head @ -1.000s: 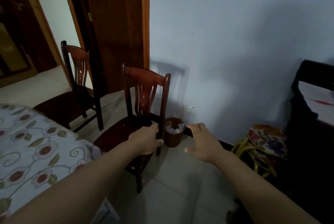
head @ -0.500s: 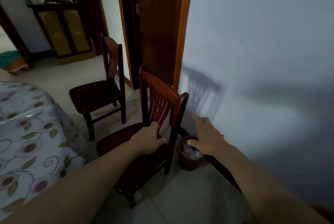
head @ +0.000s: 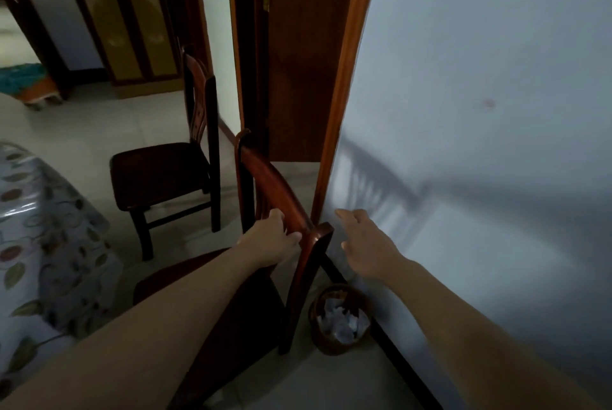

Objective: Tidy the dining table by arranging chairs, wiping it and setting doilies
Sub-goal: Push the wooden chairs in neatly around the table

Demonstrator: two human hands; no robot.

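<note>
Head camera looks down on a dark red-brown wooden dining chair with a curved top rail [head: 281,197], standing low in the middle of the frame with its back turned toward the pale wall on the right. The left hand [head: 270,240] has its fingers [head: 291,237] wrapped over the top rail near its right-hand post, a sensible place to take hold since the rail gives leverage to swing or drag the whole chair. The right hand [head: 367,244] hangs just beside that post with its fingers spread and holding nothing, seemingly ready to join the grasp or to steady the frame. My guess is the chair is meant to go toward the worktop with the floral plastic cloth [head: 39,227] at the left edge, since the seat already faces that way. A small round brown wastebasket holding crumpled paper [head: 341,320] sits on the floor right by the chair's rear leg, against the skirting, so a careless pull could knock it. A second matching dark wooden chair [head: 172,171] stands further back, near the brown wooden door [head: 298,61], also away from the worktop and probably waiting its turn
</note>
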